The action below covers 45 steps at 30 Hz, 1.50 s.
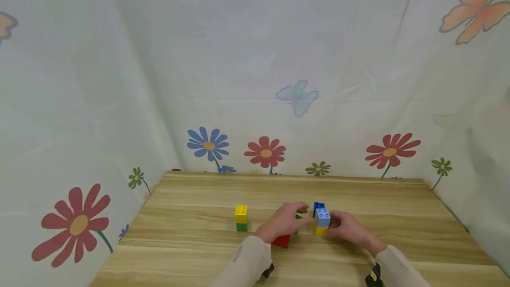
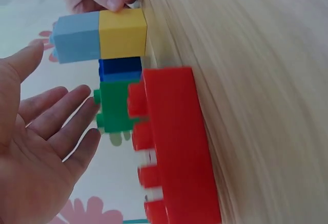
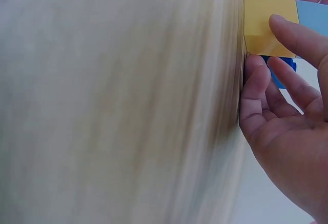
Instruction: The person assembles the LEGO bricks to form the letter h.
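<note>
A tower (image 1: 322, 223) is standing straight up on the wooden table (image 1: 191, 251), a light blue block (image 1: 323, 221) on a yellow block (image 1: 321, 230). Its long way is going up and down, and its bumps (image 1: 322, 211) are pointing up. The right hand (image 1: 347, 226) is holding the yellow block at its right side, thumb (image 3: 289, 29) and fingers (image 3: 289, 78) bending round it. The left hand (image 1: 284, 219) is hovering near the tower's other side, fingers loose and a bit apart. A dark blue block (image 1: 318, 206) is sitting behind. Small letters (image 1: 237, 253) are showing on the left sleeve (image 1: 252, 258), too blurry for me to read.
</note>
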Motion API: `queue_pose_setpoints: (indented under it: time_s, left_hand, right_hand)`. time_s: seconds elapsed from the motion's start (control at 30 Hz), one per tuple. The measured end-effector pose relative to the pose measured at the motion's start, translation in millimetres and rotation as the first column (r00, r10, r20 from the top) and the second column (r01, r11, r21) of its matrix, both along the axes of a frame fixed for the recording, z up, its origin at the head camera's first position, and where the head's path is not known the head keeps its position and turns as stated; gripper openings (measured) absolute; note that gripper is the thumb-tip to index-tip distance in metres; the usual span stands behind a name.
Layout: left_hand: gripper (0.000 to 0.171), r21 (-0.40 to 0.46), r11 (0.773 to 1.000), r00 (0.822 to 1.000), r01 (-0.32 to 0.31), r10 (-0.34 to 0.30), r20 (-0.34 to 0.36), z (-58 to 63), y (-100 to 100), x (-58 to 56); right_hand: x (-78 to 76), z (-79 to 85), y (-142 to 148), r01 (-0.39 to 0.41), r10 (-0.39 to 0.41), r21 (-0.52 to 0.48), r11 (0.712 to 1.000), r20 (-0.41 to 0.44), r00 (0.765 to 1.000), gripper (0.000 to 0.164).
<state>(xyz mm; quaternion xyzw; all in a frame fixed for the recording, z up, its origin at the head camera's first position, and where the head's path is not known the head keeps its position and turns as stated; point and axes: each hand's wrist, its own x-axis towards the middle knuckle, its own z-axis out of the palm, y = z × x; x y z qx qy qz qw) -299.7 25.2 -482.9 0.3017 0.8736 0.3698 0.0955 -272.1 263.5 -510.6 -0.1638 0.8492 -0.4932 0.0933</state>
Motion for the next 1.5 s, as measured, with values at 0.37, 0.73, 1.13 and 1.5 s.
queue_pose_setpoints:
  time_s: [0.37, 0.73, 1.13, 1.5]
  left_hand:
    - [0.051, -0.009, 1.0, 1.0, -0.019, 0.019, 0.001, 6.7, -23, 4.5]
    - [0.039, 0.056, 0.997, 0.997, -0.046, 0.049, -0.056, 15.4, -69, 19.7]
    - [0.04, 0.02, 0.994, 0.947, -0.106, 0.107, -0.304, 23.0, -126, 16.5]
    - [0.055, -0.007, 0.978, 0.948, -0.21, 0.201, -0.247, 9.3, -160, 3.7]
  right_hand:
    - [1.9, -0.2, 6, 0.057, -0.058, 0.048, 0.997, 0.005, 0.998, 0.045]
    - [22.9, 16.7, 14, 0.078, -0.075, 0.079, 0.994, -0.032, 0.997, 0.031]
    - [43.3, 23.8, 4, -0.016, 0.033, 0.164, 0.986, -0.102, 0.994, 0.021]
    - [52.9, 24.6, -33, -0.071, 0.158, 0.293, 0.953, -0.282, 0.946, 0.019]
